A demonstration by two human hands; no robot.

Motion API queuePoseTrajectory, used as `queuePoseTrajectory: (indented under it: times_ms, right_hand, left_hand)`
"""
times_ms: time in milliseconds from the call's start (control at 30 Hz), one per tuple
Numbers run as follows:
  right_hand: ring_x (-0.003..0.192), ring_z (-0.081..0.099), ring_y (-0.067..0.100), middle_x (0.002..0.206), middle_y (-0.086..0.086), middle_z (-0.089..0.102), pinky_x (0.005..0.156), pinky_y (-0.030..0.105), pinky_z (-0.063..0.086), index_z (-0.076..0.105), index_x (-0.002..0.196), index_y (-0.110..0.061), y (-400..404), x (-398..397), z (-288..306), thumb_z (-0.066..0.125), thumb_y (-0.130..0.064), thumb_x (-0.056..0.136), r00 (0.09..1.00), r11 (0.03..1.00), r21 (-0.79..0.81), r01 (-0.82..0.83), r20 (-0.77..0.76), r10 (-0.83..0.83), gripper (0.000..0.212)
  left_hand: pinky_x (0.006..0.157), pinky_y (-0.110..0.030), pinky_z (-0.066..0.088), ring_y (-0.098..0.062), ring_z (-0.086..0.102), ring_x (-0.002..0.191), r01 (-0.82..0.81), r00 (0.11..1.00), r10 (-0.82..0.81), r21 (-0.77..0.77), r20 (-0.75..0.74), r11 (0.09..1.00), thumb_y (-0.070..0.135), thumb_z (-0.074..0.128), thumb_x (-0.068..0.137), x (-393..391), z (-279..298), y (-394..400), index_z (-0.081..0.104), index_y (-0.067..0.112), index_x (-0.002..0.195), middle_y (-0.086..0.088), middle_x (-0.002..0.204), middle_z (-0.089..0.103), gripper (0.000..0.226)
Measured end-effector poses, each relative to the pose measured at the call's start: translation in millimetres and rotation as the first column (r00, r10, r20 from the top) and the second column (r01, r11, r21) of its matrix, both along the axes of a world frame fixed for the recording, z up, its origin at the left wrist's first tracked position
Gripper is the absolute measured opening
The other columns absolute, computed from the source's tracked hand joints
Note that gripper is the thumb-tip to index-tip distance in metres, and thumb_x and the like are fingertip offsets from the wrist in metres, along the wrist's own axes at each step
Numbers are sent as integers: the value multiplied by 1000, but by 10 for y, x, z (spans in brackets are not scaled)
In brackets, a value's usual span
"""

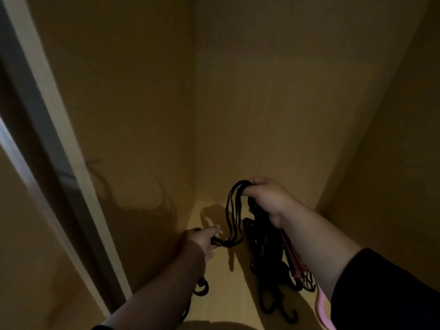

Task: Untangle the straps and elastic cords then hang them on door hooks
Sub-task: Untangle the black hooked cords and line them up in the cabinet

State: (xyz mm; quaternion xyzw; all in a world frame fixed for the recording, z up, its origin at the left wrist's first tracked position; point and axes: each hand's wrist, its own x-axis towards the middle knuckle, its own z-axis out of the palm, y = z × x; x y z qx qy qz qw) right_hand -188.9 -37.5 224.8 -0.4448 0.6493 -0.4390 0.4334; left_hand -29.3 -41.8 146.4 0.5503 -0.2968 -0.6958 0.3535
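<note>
Right hand [266, 198], at 5 o'clock of view: fingers curling tight round bundle of black elastic cords [234, 210], looped top standing above fist. Cords hanging down toward 6 o'clock, hooked ends [281, 308] trailing over pale floor [226, 294].

Left hand [202, 239], at 6 o'clock: fingertips pinching black cord end [217, 241] at 8 o'clock of bundle.

Pink strap [320, 306] dangling beneath right forearm. Black hook [202, 288] hanging below left wrist.

Tan walls [142, 91] meeting at 12 o'clock; pale door frame [47, 96] at 9 o'clock.

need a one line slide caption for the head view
Right hand lifts a looped bundle of black elastic cords while left hand pinches its end, beside beige walls.
</note>
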Motion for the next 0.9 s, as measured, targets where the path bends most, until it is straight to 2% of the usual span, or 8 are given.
queuePoseTrajectory:
  times_ms: [100, 200, 267, 400, 467, 667, 767, 900]
  right_hand:
    - [47, 42, 15, 60, 3, 47, 51, 25, 31, 59, 83, -14, 136, -11, 14, 66, -17, 88, 990, 999, -20, -40, -137, 37, 9]
    - [55, 44, 18, 62, 4, 46, 56, 29, 32, 59, 74, -16, 282, 7, 83, 64, -26, 87, 983, 1000, -26, 9, -181, -13, 17]
    - [61, 48, 20, 66, 6, 50, 62, 31, 36, 61, 72, -17, 357, -6, 125, 64, -30, 82, 982, 999, -21, 47, -183, -50, 17]
    - [56, 50, 17, 59, 2, 51, 56, 29, 37, 63, 70, -14, 553, -7, 226, 65, -23, 81, 977, 997, -54, 62, -200, -71, 14]
    - [58, 54, 15, 60, 2, 55, 59, 31, 40, 66, 72, -12, 622, 6, 250, 65, -25, 81, 973, 989, -118, 93, -199, -115, 17]
    - [67, 49, 21, 71, 9, 48, 66, 38, 40, 58, 74, -7, 801, 52, 320, 67, -40, 86, 981, 943, -295, 152, -72, -181, 36]
    - [87, 64, 36, 90, 21, 67, 86, 48, 52, 69, 89, -4, 859, 60, 300, 68, -45, 83, 964, 905, -334, 264, 54, -261, 42]
    - [103, 66, 22, 115, 17, 69, 102, 47, 46, 72, 88, -8, 972, 7, 321, 64, -36, 91, 906, 800, -430, 418, 264, -332, 29]
  left_hand:
    - [95, -38, 40, -26, 50, 110, 36, 981, -14, -110, 192, 993, 23, 72, 85, -6, -39, 73, 19, 11, 151, -15, 142, 45, 85]
    - [101, -41, 42, -24, 47, 121, 211, 961, -130, -339, 246, 917, 35, 59, 84, -101, 115, 97, 15, 45, 148, 0, 149, 37, 78]
    - [105, -45, 41, -21, 42, 131, 302, 943, -188, -469, 275, 830, 38, 50, 83, -183, 259, 112, 19, 54, 144, 14, 152, 29, 70]
    - [83, -16, 40, 3, 45, 115, 415, 892, -424, -650, 155, 636, 6, 48, 93, -333, 461, 150, 27, 39, 146, 18, 141, 38, 66]
    - [73, -10, 46, 8, 55, 103, 475, 834, -538, -661, 125, 582, 3, 55, 91, -399, 440, 169, 31, 39, 140, 17, 130, 50, 66]
    - [91, -37, 53, -16, 67, 105, 563, 748, -660, -595, 70, 574, 8, 72, 83, -605, 221, 322, 56, 26, 124, 1, 110, 72, 48]
    - [80, -41, 50, -27, 66, 91, 600, 713, -695, -591, 89, 539, 9, 66, 80, -688, 143, 363, 66, 17, 105, -6, 93, 72, 27]
    - [67, -32, 45, -18, 57, 69, 638, 668, -743, -545, 41, 544, -2, 55, 85, -764, 163, 444, 60, 15, 89, -2, 72, 60, 18]
